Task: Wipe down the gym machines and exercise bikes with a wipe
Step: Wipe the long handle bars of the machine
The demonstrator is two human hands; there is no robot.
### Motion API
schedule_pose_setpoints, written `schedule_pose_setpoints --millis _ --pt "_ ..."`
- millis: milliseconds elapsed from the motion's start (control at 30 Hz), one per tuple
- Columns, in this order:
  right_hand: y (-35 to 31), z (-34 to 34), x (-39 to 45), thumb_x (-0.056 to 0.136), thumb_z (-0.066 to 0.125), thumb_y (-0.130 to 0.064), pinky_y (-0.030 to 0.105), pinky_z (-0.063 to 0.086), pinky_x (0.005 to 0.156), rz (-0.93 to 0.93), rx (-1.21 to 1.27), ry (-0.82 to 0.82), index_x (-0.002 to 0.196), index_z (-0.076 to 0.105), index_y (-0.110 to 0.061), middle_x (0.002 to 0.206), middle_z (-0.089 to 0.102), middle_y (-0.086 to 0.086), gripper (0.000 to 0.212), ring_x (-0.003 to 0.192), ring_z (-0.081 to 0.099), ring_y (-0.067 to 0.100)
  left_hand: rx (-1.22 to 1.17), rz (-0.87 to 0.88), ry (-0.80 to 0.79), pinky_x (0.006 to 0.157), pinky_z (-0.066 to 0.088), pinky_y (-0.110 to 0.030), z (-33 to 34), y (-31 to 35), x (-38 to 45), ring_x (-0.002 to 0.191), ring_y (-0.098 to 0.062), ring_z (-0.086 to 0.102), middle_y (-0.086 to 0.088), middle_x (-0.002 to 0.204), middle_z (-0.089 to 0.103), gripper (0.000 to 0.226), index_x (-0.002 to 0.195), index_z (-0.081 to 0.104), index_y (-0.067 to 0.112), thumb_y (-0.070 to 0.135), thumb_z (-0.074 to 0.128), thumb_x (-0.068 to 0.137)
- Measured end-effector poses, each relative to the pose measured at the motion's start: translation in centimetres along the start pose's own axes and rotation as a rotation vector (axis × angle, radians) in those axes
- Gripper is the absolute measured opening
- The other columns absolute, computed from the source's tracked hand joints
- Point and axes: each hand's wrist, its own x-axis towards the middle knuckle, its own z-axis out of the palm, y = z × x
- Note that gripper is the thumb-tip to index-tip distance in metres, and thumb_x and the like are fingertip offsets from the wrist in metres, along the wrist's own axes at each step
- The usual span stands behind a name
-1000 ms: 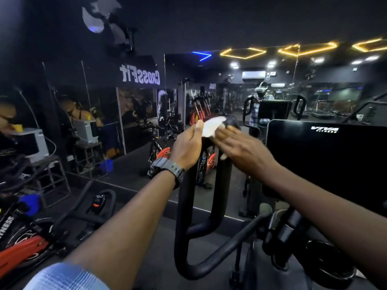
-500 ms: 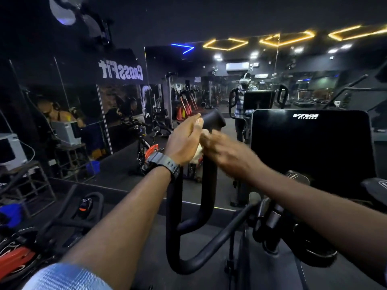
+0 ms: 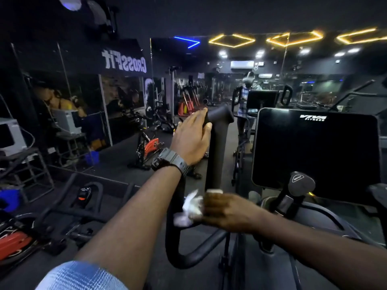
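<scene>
A black looped handlebar (image 3: pixel 217 147) of a cardio machine rises in front of me. My left hand (image 3: pixel 191 139), with a dark watch on the wrist, rests against the top of the loop, fingers mostly straight around the bar. My right hand (image 3: pixel 226 210) grips a crumpled white wipe (image 3: pixel 190 208) and presses it on the lower part of the right bar of the loop. The wipe is motion-blurred. The machine's black console screen (image 3: pixel 316 151) stands to the right of the handlebar.
A round black knob (image 3: pixel 298 184) sits below the console. Red and black spin bikes stand at the left (image 3: pixel 18 241) and in the mirror (image 3: pixel 150 145). The mirrored wall ahead reflects the gym and a person. A blue bucket (image 3: pixel 9 198) is at far left.
My right hand has slid down the right bar from the top to the lower part, carrying the wipe. My left hand stays at the top of the handlebar.
</scene>
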Motion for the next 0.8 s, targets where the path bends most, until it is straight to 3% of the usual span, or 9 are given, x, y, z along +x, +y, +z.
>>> schedule_pose_setpoints --millis 67,233,333,433,500,633,733,800 --pt "1.1 0.3 -0.2 0.104 0.044 -0.013 0.041 0.048 0.099 -0.075 0.019 -0.034 0.128 0.063 -0.012 0.106 0.07 0.004 0.031 0.11 0.064 0.027 -0.027 -0.001 -0.034 0.121 0.024 -0.043 -0.2 0.0 0.0 0.146 -0.02 0.03 -0.006 0.158 0.035 0.05 0.153 0.029 0.014 0.03 0.035 0.106" --pt "10.2 -4.2 2.4 0.102 0.026 -0.012 0.043 0.03 0.115 0.187 -0.184 0.132 0.121 0.067 -0.01 0.122 0.066 0.01 0.045 0.119 0.058 0.032 -0.206 -0.049 0.014 0.121 0.025 -0.041 -0.1 0.4 -0.2 0.144 -0.015 0.034 -0.005 0.156 0.039 0.046 0.15 0.038 0.013 0.024 0.038 0.106" --pt "4.2 -0.4 0.4 0.093 0.051 -0.011 0.044 0.03 0.117 0.093 -0.026 0.05 0.109 0.072 -0.006 0.118 0.067 0.011 0.027 0.121 0.057 0.035 -0.307 -0.1 0.125 0.119 0.029 -0.041 0.2 0.9 -1.5 0.141 -0.015 0.04 -0.005 0.151 0.047 0.044 0.145 0.046 0.012 0.022 0.041 0.103" --pt "1.7 0.6 -1.8 0.089 0.06 -0.02 0.041 0.028 0.118 -0.026 0.032 -0.037 0.109 0.073 -0.01 0.124 0.065 0.009 0.026 0.128 0.052 0.028 -0.296 -0.099 0.293 0.116 0.034 -0.032 1.4 1.2 -4.2 0.135 -0.013 0.048 -0.005 0.144 0.055 0.04 0.135 0.058 0.008 0.018 0.046 0.098" --pt "4.6 -0.5 -1.1 0.093 0.058 -0.027 0.044 0.033 0.115 0.14 0.034 0.065 0.12 0.067 -0.008 0.135 0.059 0.013 0.035 0.134 0.047 0.029 -0.309 -0.113 0.361 0.112 0.04 -0.032 2.4 1.3 -5.8 0.128 -0.012 0.055 -0.004 0.136 0.062 0.036 0.129 0.063 0.008 0.016 0.046 0.098" --pt "6.8 -1.6 1.2 0.102 0.042 -0.036 0.044 0.023 0.12 0.564 -0.002 0.248 0.144 0.039 0.006 0.156 0.029 0.02 0.059 0.148 0.02 0.032 -0.414 -0.15 0.429 0.103 0.047 -0.03 4.4 2.0 -7.4 0.117 -0.006 0.061 -0.001 0.124 0.069 0.033 0.124 0.067 0.008 0.016 0.045 0.1" --pt "0.6 0.5 1.3 0.106 0.03 -0.035 0.041 0.019 0.122 0.749 0.321 0.344 0.148 0.027 0.006 0.159 0.016 0.022 0.06 0.15 0.012 0.032 -0.463 -0.173 0.425 0.105 0.043 -0.023 5.7 2.9 -8.4 0.118 0.002 0.058 0.006 0.124 0.066 0.033 0.123 0.067 0.01 0.018 0.046 0.099" --pt "-3.5 1.1 1.0 0.105 0.028 -0.037 0.032 0.014 0.122 0.842 0.65 0.436 0.153 0.018 -0.001 0.163 0.007 0.014 0.061 0.151 0.008 0.022 -0.483 -0.157 0.413 0.106 0.042 -0.023 6.3 3.3 -9.2 0.119 0.003 0.057 0.007 0.124 0.065 0.032 0.123 0.066 0.011 0.015 0.046 0.098"
